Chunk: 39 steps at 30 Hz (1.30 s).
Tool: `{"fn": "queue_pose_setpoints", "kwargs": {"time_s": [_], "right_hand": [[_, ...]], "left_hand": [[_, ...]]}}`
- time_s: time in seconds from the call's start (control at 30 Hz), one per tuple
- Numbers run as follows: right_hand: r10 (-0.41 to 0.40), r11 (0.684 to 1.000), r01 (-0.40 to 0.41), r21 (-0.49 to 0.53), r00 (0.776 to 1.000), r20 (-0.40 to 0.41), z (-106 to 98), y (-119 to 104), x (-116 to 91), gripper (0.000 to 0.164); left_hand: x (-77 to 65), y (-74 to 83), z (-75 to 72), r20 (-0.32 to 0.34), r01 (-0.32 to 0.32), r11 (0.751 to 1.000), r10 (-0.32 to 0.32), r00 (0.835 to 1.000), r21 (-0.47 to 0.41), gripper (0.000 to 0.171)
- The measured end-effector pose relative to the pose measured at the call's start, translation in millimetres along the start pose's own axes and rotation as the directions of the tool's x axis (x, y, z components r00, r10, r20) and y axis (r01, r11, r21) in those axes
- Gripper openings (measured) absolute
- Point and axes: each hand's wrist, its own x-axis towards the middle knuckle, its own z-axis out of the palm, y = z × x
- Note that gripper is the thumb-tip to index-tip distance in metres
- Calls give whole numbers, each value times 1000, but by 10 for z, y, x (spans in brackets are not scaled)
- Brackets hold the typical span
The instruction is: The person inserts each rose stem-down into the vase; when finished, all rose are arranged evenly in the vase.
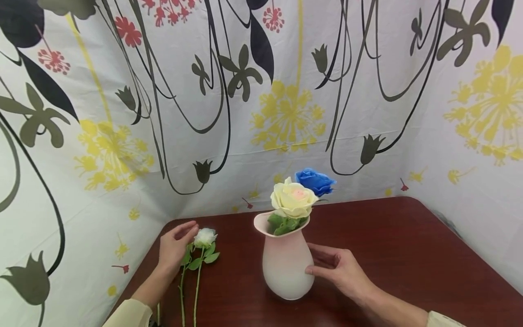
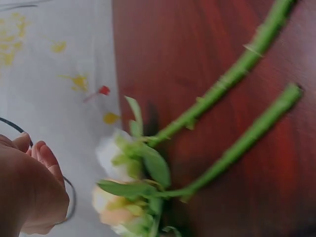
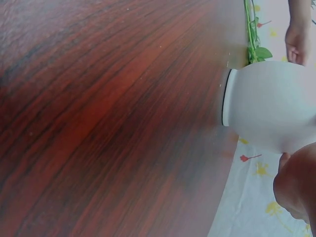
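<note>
Head view: right hand [image 1: 347, 270], fingers [image 1: 327, 251] clamped on vase [image 1: 286, 268] with cream rose [image 1: 293, 200], blue rose [image 1: 314, 180]; left hand [image 1: 173, 245], fingers loosely curved, near white rose [image 1: 205, 238], worktop [image 1: 408, 250].

Left sleeve [image 1: 128, 313]: cream, left of vase [image 1: 288, 265]. Right sleeve [image 1: 442, 320]: cream, right of vase. Dark item [image 1: 153, 323], possibly strap, left of vase.
</note>
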Motion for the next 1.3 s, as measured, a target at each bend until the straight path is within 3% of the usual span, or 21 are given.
{"fn": "queue_pose_setpoints", "kwargs": {"time_s": [0.23, 0.43, 0.77, 1.3], "right_hand": [[-3, 1000, 3, -3, 1000, 5, -1, -1, 10, 67], [-12, 1000, 12, -2, 1000, 6, 0, 8, 13, 66], [-9, 1000, 9, -2, 1000, -2, 1, 13, 6, 66], [-6, 1000, 6, 4, 1000, -4, 1, 30, 6, 66]], "left_hand": [[4, -300, -14, 15, 62, 994, -63, 998, 88, 42], [-36, -423, 38, 51, 79, 996, -81, 995, 47, 42], [-63, -628, 73, 55, 83, 984, -92, 994, 158, 40], [-68, -752, 104, 39, 74, 960, -87, 995, 270, 34]]}}
